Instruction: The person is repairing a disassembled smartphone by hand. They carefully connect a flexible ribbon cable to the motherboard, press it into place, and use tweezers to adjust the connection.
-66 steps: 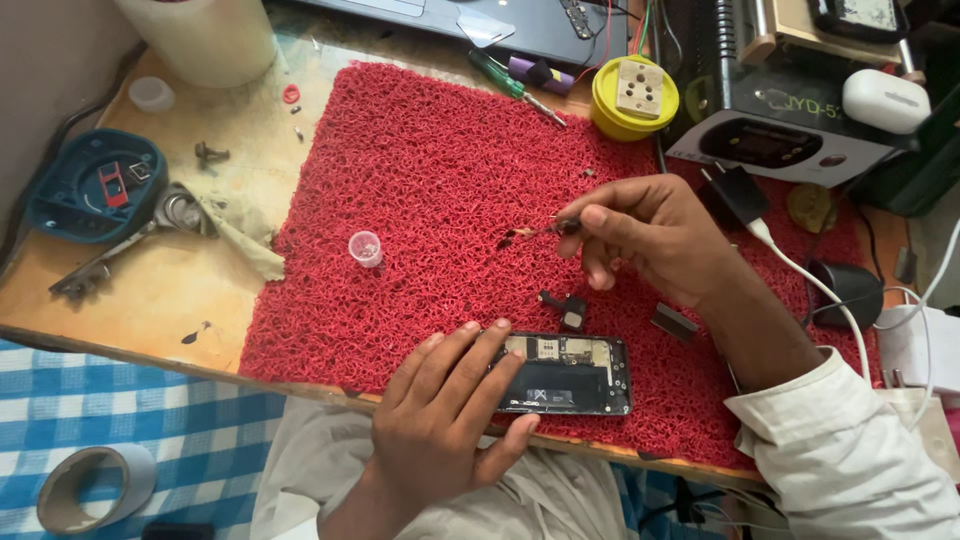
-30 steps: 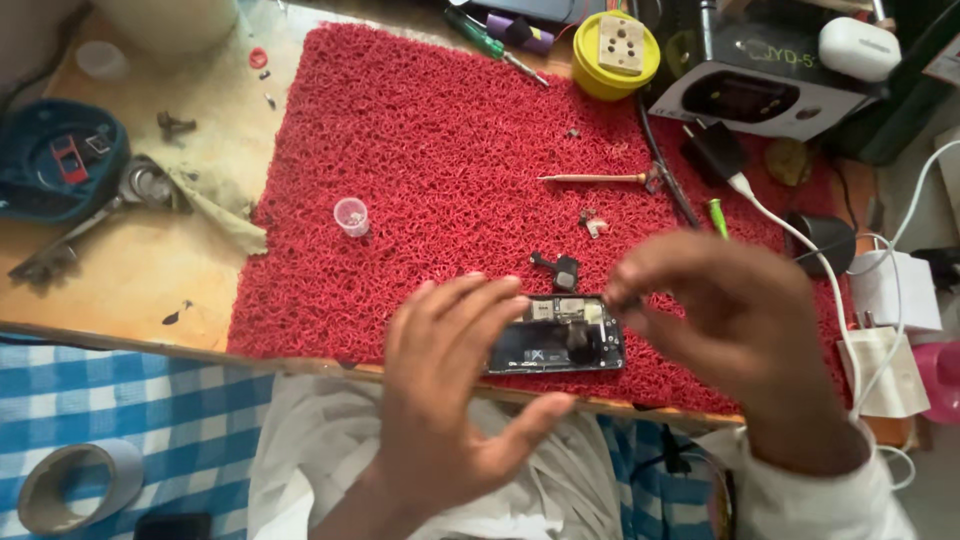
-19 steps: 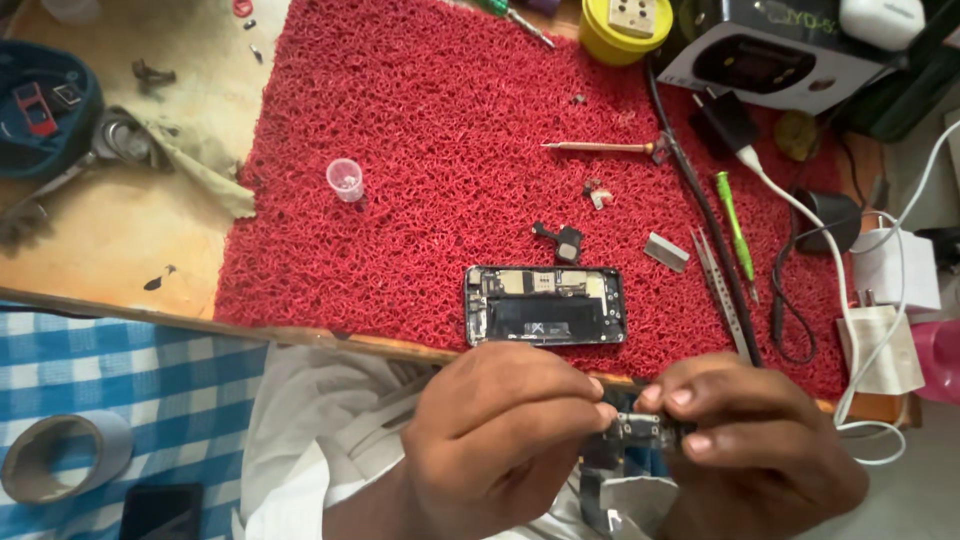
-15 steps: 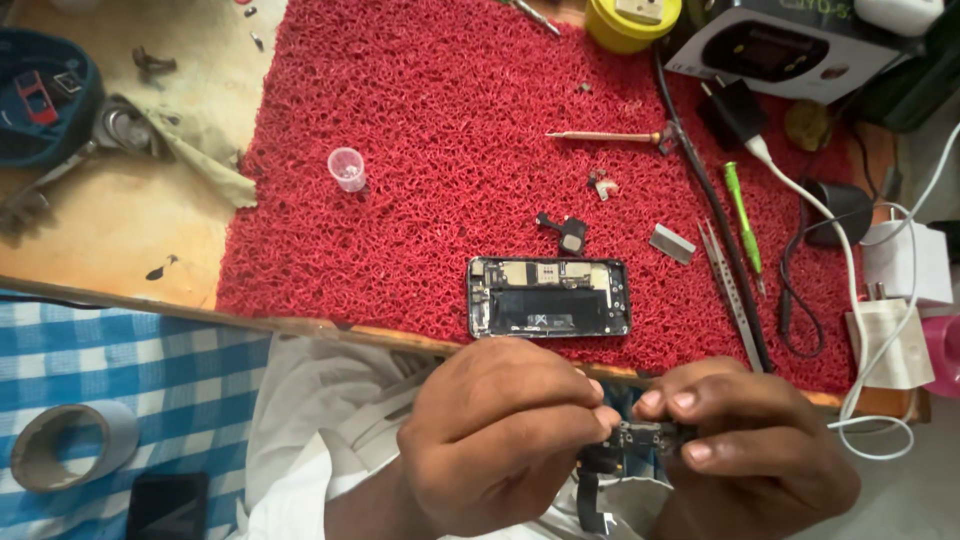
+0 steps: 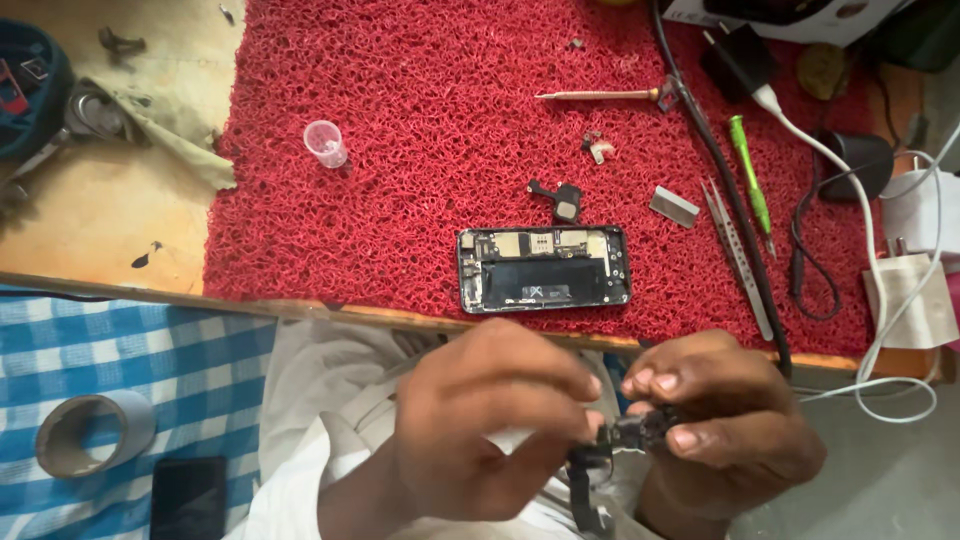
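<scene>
Closest to the camera, below the desk's near edge, the left hand [image 5: 480, 420] and the right hand [image 5: 720, 430] meet over the person's lap. Both pinch one small black phone part [image 5: 635, 432] between fingertips; a dark flex strip [image 5: 580, 490] hangs down from it. Each hand is clenched on that part, thumb against forefinger.

On the person's left, a roll of grey tape [image 5: 95, 432] and a dark flat phone [image 5: 188, 497] lie on blue checked cloth [image 5: 120, 350].

Just past the near edge of the desk [image 5: 90, 220], on the red mat [image 5: 400, 120], lies an opened phone body [image 5: 545, 268], its inner boards showing, well apart from the hands. Beyond it sits a small black component [image 5: 562, 198], with a silver plate [image 5: 675, 206] and tweezers [image 5: 738, 258] towards the right edge. A green-handled screwdriver [image 5: 748, 180] lies beside a black cable [image 5: 720, 180].

Farther back, a clear little cup [image 5: 327, 143] stands on the mat's left part, and a thin screwdriver [image 5: 600, 95] lies near the far edge. A white charger [image 5: 912, 300] rests at the right edge.
</scene>
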